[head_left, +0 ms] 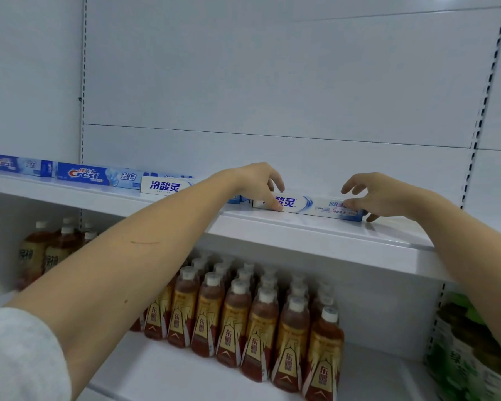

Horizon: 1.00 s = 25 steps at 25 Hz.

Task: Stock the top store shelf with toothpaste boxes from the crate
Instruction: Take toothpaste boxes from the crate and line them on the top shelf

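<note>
Both hands are up on the top shelf (315,230), working one white-and-blue toothpaste box (310,208). It lies flat near the front edge, long axis running left-right along the shelf, printed face toward the camera. Left hand (258,185) pinches its left end, fingers curled over the top; right hand (370,198) grips the right end. Crest boxes (83,175) are lined up further left, tea bottles (261,319) below.

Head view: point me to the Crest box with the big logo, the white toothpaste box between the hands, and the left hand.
Crest box (99,175), head view, on its blue front face.
White toothpaste box (307,204), head view, on its front face between the hands.
Left hand (258,183), head view, on the back of the hand.
</note>
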Tool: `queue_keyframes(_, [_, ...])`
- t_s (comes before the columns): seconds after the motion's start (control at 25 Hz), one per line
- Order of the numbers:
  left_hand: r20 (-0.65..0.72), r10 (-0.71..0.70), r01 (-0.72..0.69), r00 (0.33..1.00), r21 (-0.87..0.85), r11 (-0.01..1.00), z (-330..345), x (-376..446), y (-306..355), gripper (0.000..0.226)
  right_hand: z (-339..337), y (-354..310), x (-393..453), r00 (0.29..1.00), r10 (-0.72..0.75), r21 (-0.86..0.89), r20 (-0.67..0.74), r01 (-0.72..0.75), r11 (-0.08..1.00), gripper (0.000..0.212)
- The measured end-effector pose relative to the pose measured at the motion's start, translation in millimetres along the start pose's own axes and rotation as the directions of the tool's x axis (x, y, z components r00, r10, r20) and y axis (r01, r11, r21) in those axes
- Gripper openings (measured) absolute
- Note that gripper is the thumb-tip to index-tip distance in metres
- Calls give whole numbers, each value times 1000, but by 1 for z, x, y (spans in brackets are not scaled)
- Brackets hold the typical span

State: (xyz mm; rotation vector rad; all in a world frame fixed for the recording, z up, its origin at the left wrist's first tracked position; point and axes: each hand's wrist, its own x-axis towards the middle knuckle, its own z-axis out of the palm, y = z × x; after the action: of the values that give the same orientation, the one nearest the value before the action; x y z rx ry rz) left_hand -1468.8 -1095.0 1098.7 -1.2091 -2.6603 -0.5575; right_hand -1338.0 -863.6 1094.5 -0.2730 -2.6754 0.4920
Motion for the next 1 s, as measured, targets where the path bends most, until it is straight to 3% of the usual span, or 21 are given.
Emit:
queue_keyframes(0.28, [-105,-16,14,994,-25,1000,-15,-10,0,54,-5,-16,-5,988,-38,-133,-153,18,991,24])
queue_keyframes(0.44, [-154,-30,30,988,-1,1000,-22,-29,-7,48,2,-44,-11,969,-78,-78,-233,61,995,25])
queue_keyframes(0.6, [-193,-66,65,979,-9,998,-37,-58,-25,58,22,-96,-18,939,-192,15,-285,205,979,38])
queue_keyframes(0.8, [-324,-240,158,915,-259,953,-60,-110,-77,64,62,-182,-29,921,-279,292,-271,355,888,58])
queue_keyframes(1.0, [-410,-396,261,822,-348,900,-62,-193,-149,61,129,-285,-48,911,-338,636,-238,409,654,56])
